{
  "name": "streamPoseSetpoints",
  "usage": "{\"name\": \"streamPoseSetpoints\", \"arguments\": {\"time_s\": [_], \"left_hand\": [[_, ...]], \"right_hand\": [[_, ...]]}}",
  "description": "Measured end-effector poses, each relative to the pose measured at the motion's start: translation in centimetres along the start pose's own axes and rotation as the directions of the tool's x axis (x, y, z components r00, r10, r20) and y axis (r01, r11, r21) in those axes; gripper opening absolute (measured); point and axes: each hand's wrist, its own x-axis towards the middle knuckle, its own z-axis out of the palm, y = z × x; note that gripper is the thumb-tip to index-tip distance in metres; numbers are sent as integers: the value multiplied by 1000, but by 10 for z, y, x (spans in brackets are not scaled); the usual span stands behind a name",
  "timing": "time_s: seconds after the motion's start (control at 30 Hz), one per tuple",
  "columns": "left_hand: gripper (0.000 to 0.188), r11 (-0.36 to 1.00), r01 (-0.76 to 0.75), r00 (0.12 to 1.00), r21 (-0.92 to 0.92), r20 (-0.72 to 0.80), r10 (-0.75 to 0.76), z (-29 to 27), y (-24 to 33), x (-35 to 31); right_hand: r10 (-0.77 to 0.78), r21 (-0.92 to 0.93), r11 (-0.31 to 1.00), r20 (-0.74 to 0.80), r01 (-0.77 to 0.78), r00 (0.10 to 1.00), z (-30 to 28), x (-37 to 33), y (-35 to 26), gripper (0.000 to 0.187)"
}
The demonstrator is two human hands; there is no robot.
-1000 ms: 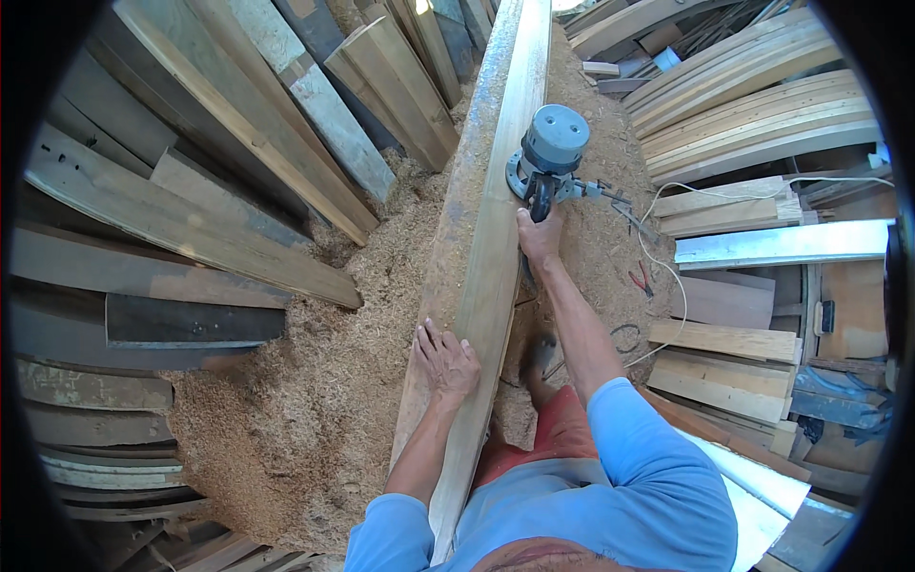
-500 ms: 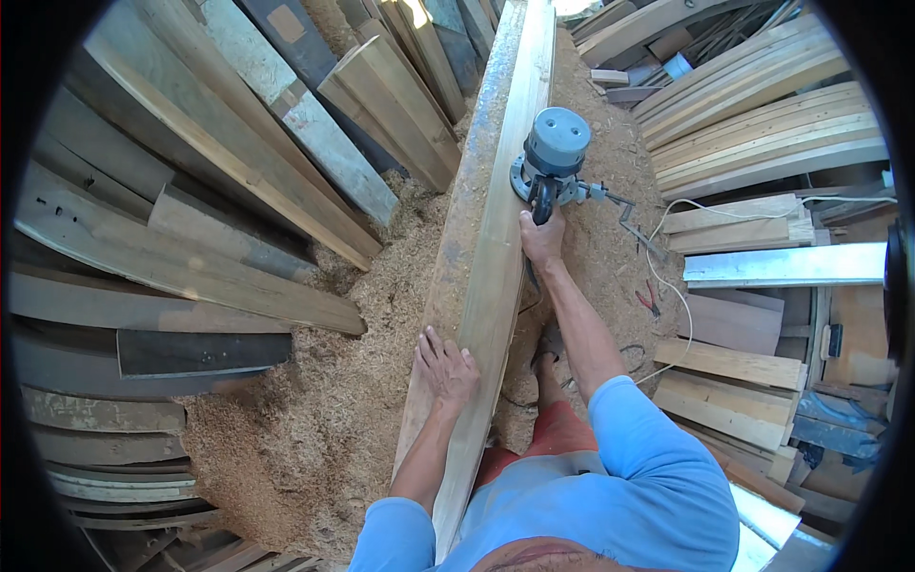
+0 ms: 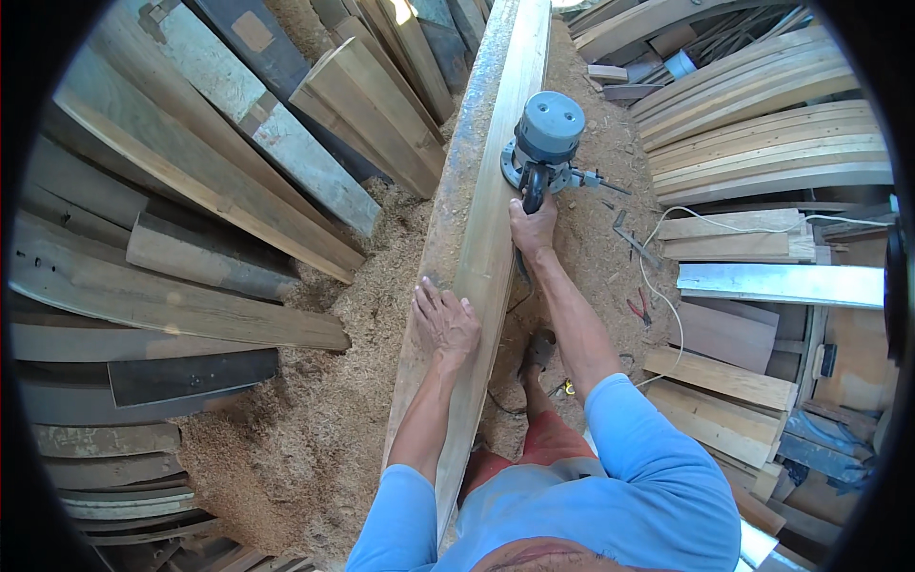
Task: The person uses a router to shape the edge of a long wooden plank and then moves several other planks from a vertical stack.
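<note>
Your right hand (image 3: 532, 227) closes around the black handle of a grey electric router (image 3: 545, 145), fingers wrapped tight on the grip, as the machine sits on the right-hand edge of a long pale plank (image 3: 481, 248) that runs away from you toward the top of the frame. Your left hand (image 3: 444, 321) lies flat on the plank's upper face, nearer your body, fingers spread apart and pressing palm-down on the wood, holding nothing. The plank stands on its edge and tilts slightly, its rough bark-coloured side to your left and its planed face to your right. The router's round grey cap faces upward and a thin metal guide rod sticks out from its base toward the right. A white cable (image 3: 658, 276) loops over the ground just right of your right forearm. Sawdust (image 3: 315, 400) covers the ground thickly on both sides of the plank, heaped deeper on the left. Weathered boards (image 3: 191, 191) lean and lie stacked to your left, while cleaner pale planks (image 3: 762, 143) are piled to your right, some curved by the lens. You wear a blue short-sleeved shirt (image 3: 629, 486), and one foot (image 3: 538, 351) shows on the sawdust right of the plank, below your right arm
</note>
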Motion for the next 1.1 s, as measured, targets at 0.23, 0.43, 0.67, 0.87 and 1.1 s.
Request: {"name": "streamPoseSetpoints", "arguments": {"time_s": [0.23, 0.43, 0.67, 0.87, 1.1], "left_hand": [[53, 1000, 19, 999, 13, 36, -20, 8, 19, 46], [53, 999, 33, 999, 18, 19, -33, 16, 31, 77], [50, 999, 34, 999, 39, 23, -35, 20, 48, 112], [46, 998, 42, 999, 49, -12, -42, 26, 59, 135], [43, 997, 78, 996, 28, 45, -79, 19, 63, 142]], "right_hand": [[-11, 14, 1000, 0, 11, 1000, 8, 38, 1, 35], [12, -22, 1000, 26, -12, 1000, 14, 75, 4, 34], [-9, 2, 1000, 13, 9, 1000, 25, 118, 15, 32], [-11, 29, 1000, 7, 11, 1000, 34, 158, 22, 29], [-2, 29, 1000, 22, 2, 1000, 42, 200, 24, 31]]}}
